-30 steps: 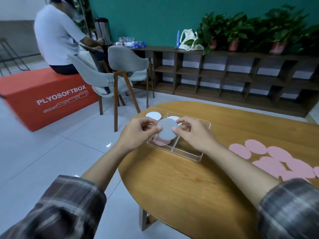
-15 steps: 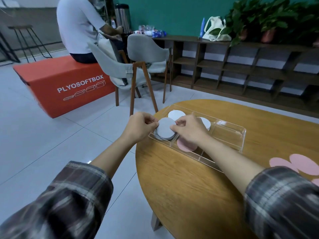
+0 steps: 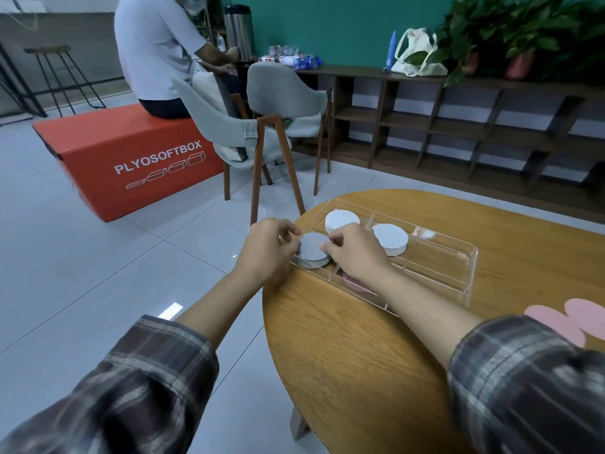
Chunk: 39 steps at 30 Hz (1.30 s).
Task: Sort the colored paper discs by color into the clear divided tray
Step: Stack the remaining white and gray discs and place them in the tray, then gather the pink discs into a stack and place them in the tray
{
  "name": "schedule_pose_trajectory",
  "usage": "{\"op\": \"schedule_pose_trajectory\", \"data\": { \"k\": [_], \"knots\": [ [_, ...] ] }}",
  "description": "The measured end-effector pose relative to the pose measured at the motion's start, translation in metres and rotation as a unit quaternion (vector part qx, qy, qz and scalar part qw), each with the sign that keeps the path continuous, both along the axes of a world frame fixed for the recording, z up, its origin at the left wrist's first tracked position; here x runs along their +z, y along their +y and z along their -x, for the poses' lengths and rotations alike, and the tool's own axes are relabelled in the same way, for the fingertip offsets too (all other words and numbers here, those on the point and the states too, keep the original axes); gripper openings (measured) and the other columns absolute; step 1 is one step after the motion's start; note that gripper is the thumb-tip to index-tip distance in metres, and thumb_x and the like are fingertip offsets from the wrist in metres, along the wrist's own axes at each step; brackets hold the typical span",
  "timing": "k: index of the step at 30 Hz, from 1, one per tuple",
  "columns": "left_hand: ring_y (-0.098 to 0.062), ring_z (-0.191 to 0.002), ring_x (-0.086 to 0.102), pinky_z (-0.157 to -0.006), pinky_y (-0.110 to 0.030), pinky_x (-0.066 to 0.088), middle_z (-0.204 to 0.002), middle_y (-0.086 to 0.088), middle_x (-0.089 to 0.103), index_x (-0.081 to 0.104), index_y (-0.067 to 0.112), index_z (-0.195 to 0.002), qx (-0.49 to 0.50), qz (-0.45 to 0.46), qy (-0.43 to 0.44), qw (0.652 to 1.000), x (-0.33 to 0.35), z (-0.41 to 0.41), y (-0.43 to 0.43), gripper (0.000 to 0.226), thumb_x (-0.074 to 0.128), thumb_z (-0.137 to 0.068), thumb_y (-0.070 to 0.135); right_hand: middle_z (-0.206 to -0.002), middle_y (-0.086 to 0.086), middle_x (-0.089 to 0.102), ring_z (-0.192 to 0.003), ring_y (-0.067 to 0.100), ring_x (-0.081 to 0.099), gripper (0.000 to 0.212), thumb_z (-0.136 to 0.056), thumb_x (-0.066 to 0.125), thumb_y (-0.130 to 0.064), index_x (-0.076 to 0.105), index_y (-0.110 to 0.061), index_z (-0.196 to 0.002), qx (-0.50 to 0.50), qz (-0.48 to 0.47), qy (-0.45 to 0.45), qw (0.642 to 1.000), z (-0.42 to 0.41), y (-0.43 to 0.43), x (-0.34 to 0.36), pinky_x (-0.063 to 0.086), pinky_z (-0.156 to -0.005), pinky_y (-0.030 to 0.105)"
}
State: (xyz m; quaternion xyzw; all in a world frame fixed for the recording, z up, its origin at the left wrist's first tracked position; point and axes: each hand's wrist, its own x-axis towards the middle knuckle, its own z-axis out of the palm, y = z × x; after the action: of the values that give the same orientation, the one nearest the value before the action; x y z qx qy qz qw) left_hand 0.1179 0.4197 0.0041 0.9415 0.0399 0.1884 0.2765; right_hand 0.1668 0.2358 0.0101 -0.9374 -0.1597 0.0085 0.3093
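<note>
Head view: since a second ago the grey disc (image 3: pixel 313 246) has come down from above the tray (image 3: pixel 442 257) onto the grey pile in its near-left compartment, at the desk's (image 3: pixel 343 348) left edge. Left hand (image 3: pixel 266 250) and right hand (image 3: pixel 355 252) pinch its opposite rims, grip closed on it. Pink discs (image 3: pixel 556 322) lie at the desk's right edge.

Dark plaid sleeves (image 3: pixel 157 371), cuffs pushed back

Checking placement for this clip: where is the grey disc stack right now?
In the head view, the grey disc stack sits in the clear tray's near-left compartment, between the left hand and right hand.
</note>
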Motion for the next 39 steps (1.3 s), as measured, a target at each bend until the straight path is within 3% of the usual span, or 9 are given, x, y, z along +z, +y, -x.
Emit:
{"op": "schedule_pose_trajectory", "data": {
  "k": [3, 7, 11, 16, 21, 29, 34, 37, 39],
  "knots": [
    [-0.011, -0.086, 0.064, -0.074, -0.026, 0.055, -0.095, 0.002, 0.07, 0.081, 0.02, -0.098, -0.002, -0.012, 0.013, 1.0, 0.001, 0.002, -0.002, 0.01, 0.072, -0.095, 0.021, -0.096, -0.003, 0.073, -0.094, 0.024, 0.066, 0.029, -0.091, 0.07, -0.043, 0.074, -0.022, -0.11, -0.014, 0.012, -0.044, 0.999, 0.005, -0.003, 0.005, 0.056, -0.078, 0.039],
    [-0.01, -0.081, 0.064, -0.074, -0.033, 0.057, -0.093, 0.005, 0.071, 0.08, 0.021, -0.099, -0.027, -0.005, -0.016, 0.999, 0.013, 0.008, -0.018, 0.011, 0.072, -0.094, 0.024, -0.085, -0.014, 0.069, -0.088, 0.013, 0.064, 0.03, -0.091, 0.072, -0.04, 0.074, -0.024, -0.117, -0.011, -0.056, -0.049, 0.997, 0.012, -0.028, 0.012, 0.054, -0.079, 0.033],
    [-0.001, -0.077, 0.062, -0.071, -0.022, 0.05, -0.09, 0.01, 0.073, 0.08, 0.021, -0.1, -0.106, 0.015, -0.003, 0.994, 0.033, 0.017, -0.054, 0.01, 0.073, -0.094, 0.022, -0.078, -0.014, 0.068, -0.061, -0.007, 0.054, 0.023, -0.09, 0.075, -0.032, 0.074, -0.029, -0.112, 0.023, -0.106, -0.075, 0.991, 0.031, -0.077, 0.024, 0.037, -0.065, 0.017],
    [-0.005, -0.078, 0.065, -0.069, -0.007, 0.042, -0.091, 0.006, 0.074, 0.079, 0.018, -0.107, -0.207, 0.012, 0.013, 0.978, 0.048, 0.031, -0.122, 0.013, 0.073, -0.096, 0.022, -0.083, -0.014, 0.07, -0.052, 0.005, 0.045, 0.029, -0.09, 0.075, -0.028, 0.07, -0.033, -0.118, 0.041, -0.116, -0.064, 0.99, 0.062, -0.16, 0.033, 0.038, -0.059, 0.02],
    [-0.004, -0.075, 0.064, -0.07, -0.006, 0.043, -0.089, 0.009, 0.074, 0.078, 0.021, -0.111, -0.283, 0.014, 0.034, 0.959, 0.053, 0.04, -0.196, 0.017, 0.075, -0.095, 0.024, -0.088, -0.012, 0.071, -0.058, 0.017, 0.051, 0.03, -0.09, 0.076, -0.028, 0.07, -0.032, -0.119, 0.0, -0.105, -0.073, 0.992, 0.102, -0.248, 0.034, 0.042, -0.06, 0.02],
    [-0.015, -0.078, 0.068, -0.069, -0.005, 0.042, -0.089, 0.004, 0.077, 0.078, 0.02, -0.112, -0.365, -0.003, 0.088, 0.927, 0.024, 0.045, -0.302, 0.022, 0.08, -0.091, 0.027, -0.088, -0.017, 0.068, -0.076, -0.002, 0.06, 0.03, -0.089, 0.076, -0.022, 0.074, -0.027, -0.118, -0.071, -0.068, -0.088, 0.991, 0.145, -0.354, 0.013, 0.039, -0.069, 0.007],
    [-0.003, -0.073, 0.061, -0.072, -0.01, 0.046, -0.091, 0.007, 0.071, 0.079, 0.027, -0.111, -0.395, 0.012, 0.122, 0.91, -0.002, 0.045, -0.34, 0.038, 0.088, -0.079, 0.045, -0.097, -0.013, 0.071, -0.088, -0.012, 0.058, 0.03, -0.089, 0.075, -0.017, 0.074, -0.023, -0.119, -0.084, -0.05, -0.105, 0.99, 0.157, -0.384, -0.003, 0.037, -0.073, 0.002],
    [-0.006, -0.075, 0.059, -0.071, -0.016, 0.045, -0.089, 0.01, 0.066, 0.08, 0.032, -0.107, -0.397, 0.014, 0.072, 0.915, -0.015, 0.046, -0.347, 0.045, 0.089, -0.071, 0.056, -0.096, -0.014, 0.067, -0.09, -0.006, 0.056, 0.028, -0.09, 0.075, -0.018, 0.073, -0.022, -0.117, -0.09, -0.029, -0.135, 0.986, 0.16, -0.39, -0.02, 0.039, -0.078, 0.008],
    [-0.006, -0.078, 0.061, -0.073, -0.022, 0.049, -0.088, 0.014, 0.064, 0.078, 0.035, -0.108, -0.38, 0.018, 0.048, 0.923, -0.019, 0.046, -0.35, 0.053, 0.086, -0.067, 0.067, -0.098, -0.015, 0.066, -0.096, 0.002, 0.056, 0.028, -0.091, 0.075, -0.021, 0.072, -0.024, -0.119, -0.091, -0.028, -0.146, 0.985, 0.159, -0.392, -0.029, 0.048, -0.083, 0.024]
  ]
}}
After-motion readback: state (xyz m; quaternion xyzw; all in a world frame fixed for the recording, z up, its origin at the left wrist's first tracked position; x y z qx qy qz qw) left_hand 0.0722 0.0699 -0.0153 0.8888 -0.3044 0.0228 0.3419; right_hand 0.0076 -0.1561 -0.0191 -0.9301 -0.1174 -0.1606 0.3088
